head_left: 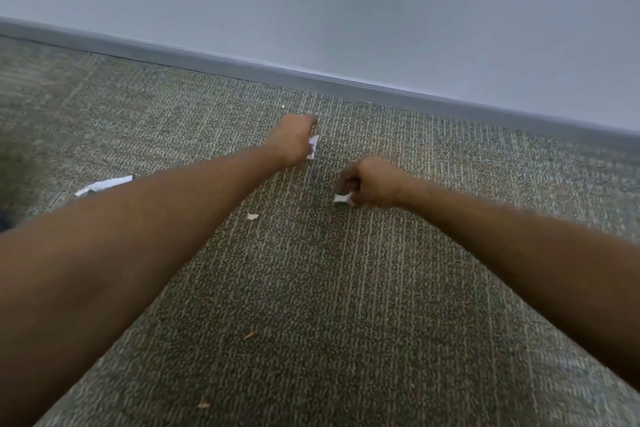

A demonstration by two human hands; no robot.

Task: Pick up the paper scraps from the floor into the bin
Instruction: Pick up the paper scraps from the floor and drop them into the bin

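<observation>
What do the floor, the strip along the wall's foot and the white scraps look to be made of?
Floor: carpet, likely low-pile synthetic; ribbed, flecked grey-tan weave, matte.
Skirting strip: smooth grey, faint sheen; vinyl or painted board, cannot tell.
Scraps: thin white paper, torn edges, as on the small scrap and the long scrap.

a carpet (346,288) covers the floor, grey-green and flecked, with fine pale ribs running away from the viewer. beyond the hands a grey skirting (311,78) crosses the view, sloping down to the right, where carpet meets wall. above it the wall (346,3) is plain, pale blue-grey and evenly lit, with a faint darker patch near its middle. far to the left of the hands the carpet darkens into a shadow (17,170). the light is soft and flat.
</observation>
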